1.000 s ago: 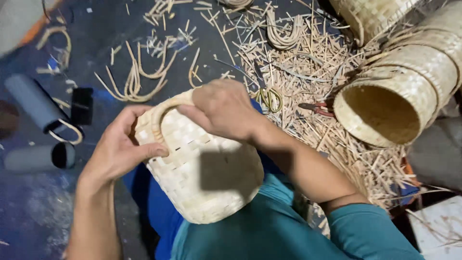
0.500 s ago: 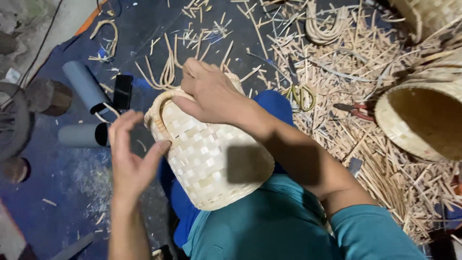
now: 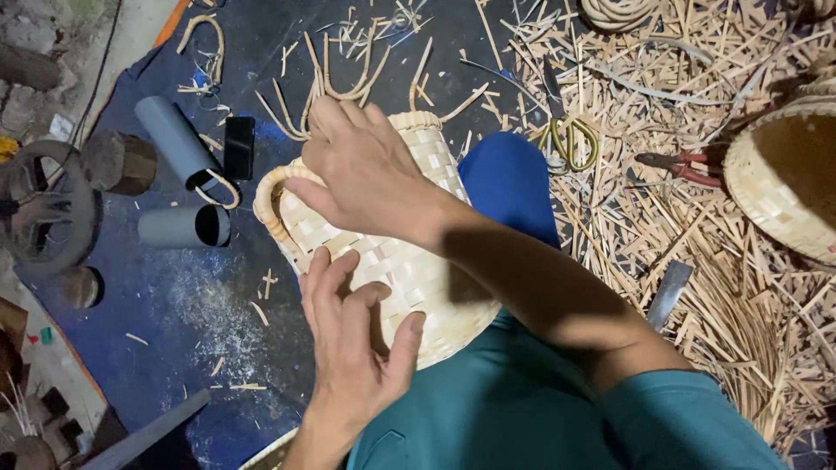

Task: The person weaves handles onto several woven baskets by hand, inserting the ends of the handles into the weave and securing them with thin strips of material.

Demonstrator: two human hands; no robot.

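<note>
A pale woven bamboo basket [image 3: 409,274] lies on my lap, its thick rim [image 3: 270,196] turned to the left. My right hand [image 3: 361,170] grips the basket's upper side near the rim, fingers curled over it. Lower down, my left hand [image 3: 353,348] presses its palm and spread fingers flat against the basket's woven wall. The basket's far side is hidden under my right forearm.
Two grey tubes [image 3: 178,144] and a black phone [image 3: 239,148] lie on the dark blue mat at left. Bamboo strips litter the floor at right, with red pliers [image 3: 684,165], a coiled green-yellow cord [image 3: 570,144] and another woven basket [image 3: 779,183]. A blade [image 3: 669,292] lies near my right arm.
My left hand has come off the rim and moved down onto the basket's side. The basket has turned slightly. The view has swung left, showing more of the mat.
</note>
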